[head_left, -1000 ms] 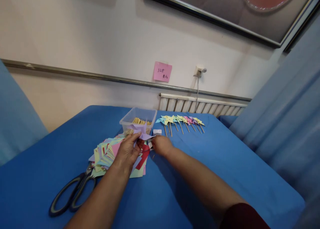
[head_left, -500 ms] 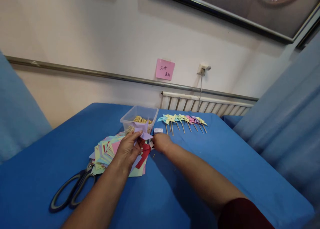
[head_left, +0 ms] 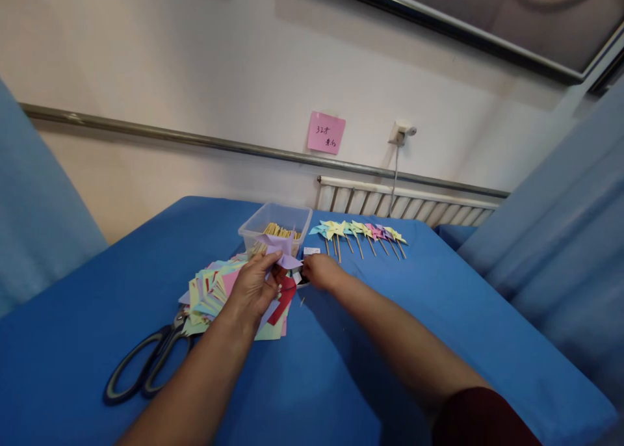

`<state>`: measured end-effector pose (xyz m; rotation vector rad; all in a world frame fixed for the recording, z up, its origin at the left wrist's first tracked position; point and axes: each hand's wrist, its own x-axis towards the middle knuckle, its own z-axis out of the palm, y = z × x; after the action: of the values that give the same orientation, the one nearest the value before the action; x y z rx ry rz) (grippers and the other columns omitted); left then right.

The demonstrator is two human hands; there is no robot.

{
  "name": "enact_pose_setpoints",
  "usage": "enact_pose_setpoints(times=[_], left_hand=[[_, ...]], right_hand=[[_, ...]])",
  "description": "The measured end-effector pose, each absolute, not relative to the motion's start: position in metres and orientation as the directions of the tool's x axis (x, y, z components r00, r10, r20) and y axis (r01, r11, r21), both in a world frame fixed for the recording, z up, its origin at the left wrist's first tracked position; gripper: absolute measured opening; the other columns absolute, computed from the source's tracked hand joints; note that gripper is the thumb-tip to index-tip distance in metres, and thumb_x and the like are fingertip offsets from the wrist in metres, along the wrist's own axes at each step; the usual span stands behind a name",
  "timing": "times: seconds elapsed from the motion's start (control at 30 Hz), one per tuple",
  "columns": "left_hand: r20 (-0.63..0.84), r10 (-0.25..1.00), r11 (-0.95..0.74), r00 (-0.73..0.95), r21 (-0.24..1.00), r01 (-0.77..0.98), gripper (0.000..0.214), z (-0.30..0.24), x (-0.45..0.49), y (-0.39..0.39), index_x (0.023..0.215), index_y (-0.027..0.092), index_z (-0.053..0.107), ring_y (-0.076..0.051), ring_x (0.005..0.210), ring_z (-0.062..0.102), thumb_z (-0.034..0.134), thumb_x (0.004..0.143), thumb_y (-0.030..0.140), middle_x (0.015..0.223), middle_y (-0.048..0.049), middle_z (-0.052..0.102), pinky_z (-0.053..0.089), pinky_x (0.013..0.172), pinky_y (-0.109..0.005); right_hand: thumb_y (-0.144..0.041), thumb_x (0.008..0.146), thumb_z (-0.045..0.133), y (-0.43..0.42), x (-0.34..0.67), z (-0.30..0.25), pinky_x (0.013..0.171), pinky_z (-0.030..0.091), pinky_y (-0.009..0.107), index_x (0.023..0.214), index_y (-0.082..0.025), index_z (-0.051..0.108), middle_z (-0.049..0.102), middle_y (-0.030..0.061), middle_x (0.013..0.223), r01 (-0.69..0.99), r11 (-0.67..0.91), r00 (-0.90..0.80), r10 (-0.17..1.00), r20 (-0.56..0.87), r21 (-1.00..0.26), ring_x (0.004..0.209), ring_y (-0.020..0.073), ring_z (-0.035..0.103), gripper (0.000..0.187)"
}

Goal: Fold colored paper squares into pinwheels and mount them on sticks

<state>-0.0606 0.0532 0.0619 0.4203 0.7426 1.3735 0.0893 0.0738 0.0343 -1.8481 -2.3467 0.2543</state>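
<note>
Pinched in my left hand [head_left: 256,287] is a folded purple paper pinwheel [head_left: 288,261], raised above the front of the clear plastic box. My right hand [head_left: 319,270] is just to its right, fingers curled down into a small container [head_left: 302,285] low on the table; its fingertips are hidden, so what they grip cannot be made out. Beyond that hand lies a small box with a white top [head_left: 312,251]. Under and left of my left hand spreads a pile of coloured paper squares [head_left: 209,293], with a red piece [head_left: 281,306] near its right edge.
Dark-handled scissors [head_left: 146,368] lie at the pile's left. A clear plastic box [head_left: 251,226] holds several thin wooden sticks. Finished pinwheels on sticks [head_left: 358,230] lie in a row at back right. The blue-covered table [head_left: 463,322] meets a wall with a radiator [head_left: 370,202].
The view has shifted slightly. My right hand still works at the small container, its fingers a little differently placed; my left hand keeps the purple pinwheel in nearly the same spot.
</note>
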Motion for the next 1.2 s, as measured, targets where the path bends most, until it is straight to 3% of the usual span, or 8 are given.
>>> enact_pose_setpoints(times=[0.2,0.5,0.63,0.83,1.2], left_hand=[[-0.227,0.974,0.17,0.014,0.686,-0.708,0.019,0.057,-0.062,0.054,0.074,0.013,0.062,-0.009,0.051,0.063,0.062,0.071,-0.006,0.064,0.0008,0.065,0.055,0.052,-0.017],[-0.199,0.976,0.205,0.083,0.739,-0.641,0.016,0.05,-0.051,0.051,0.07,0.013,0.06,-0.012,0.048,0.061,0.066,0.069,-0.002,0.059,-0.0008,0.063,0.052,0.046,-0.02],[-0.203,0.975,0.215,0.092,0.753,-0.622,0.015,0.05,-0.05,0.05,0.072,0.013,0.061,-0.013,0.05,0.063,0.067,0.069,0.0,0.061,-0.0017,0.065,0.053,0.048,-0.021],[-0.197,0.972,0.235,0.13,0.764,-0.601,0.015,0.047,-0.049,0.05,0.075,0.013,0.062,-0.013,0.051,0.063,0.068,0.069,0.001,0.063,-0.0027,0.066,0.054,0.05,-0.022],[-0.196,0.97,0.243,0.143,0.762,-0.6,0.014,0.047,-0.047,0.049,0.074,0.013,0.061,-0.013,0.051,0.063,0.066,0.069,0.001,0.063,-0.0023,0.066,0.054,0.05,-0.021]], right_hand=[[-0.025,0.091,0.046,0.054,0.113,0.022,0.07,0.041,0.023,0.097,-0.016,0.067,0.069,0.0066,0.097,0.923,0.256,-0.248,0.967,0.063,-0.288,0.085,0.0165,0.061,0.023],[-0.019,0.088,0.052,0.01,0.153,0.003,0.082,0.041,0.022,0.099,-0.019,0.068,0.065,0.0049,0.101,0.865,0.374,-0.388,0.921,0.027,-0.335,0.09,0.0152,0.059,0.019],[-0.016,0.087,0.052,0.009,0.157,-0.002,0.082,0.041,0.023,0.105,-0.019,0.066,0.066,0.0054,0.104,0.893,0.297,-0.297,0.953,0.052,-0.338,0.093,0.0158,0.059,0.023],[-0.015,0.09,0.043,-0.004,0.156,-0.015,0.077,0.041,0.025,0.099,-0.014,0.064,0.068,0.0083,0.097,0.939,0.088,-0.061,0.994,0.089,-0.333,0.089,0.0173,0.061,0.023],[-0.023,0.092,0.047,-0.004,0.131,-0.015,0.076,0.041,0.025,0.094,-0.018,0.068,0.066,0.0093,0.098,0.947,0.093,-0.079,0.995,0.058,-0.307,0.088,0.0182,0.062,0.022]])
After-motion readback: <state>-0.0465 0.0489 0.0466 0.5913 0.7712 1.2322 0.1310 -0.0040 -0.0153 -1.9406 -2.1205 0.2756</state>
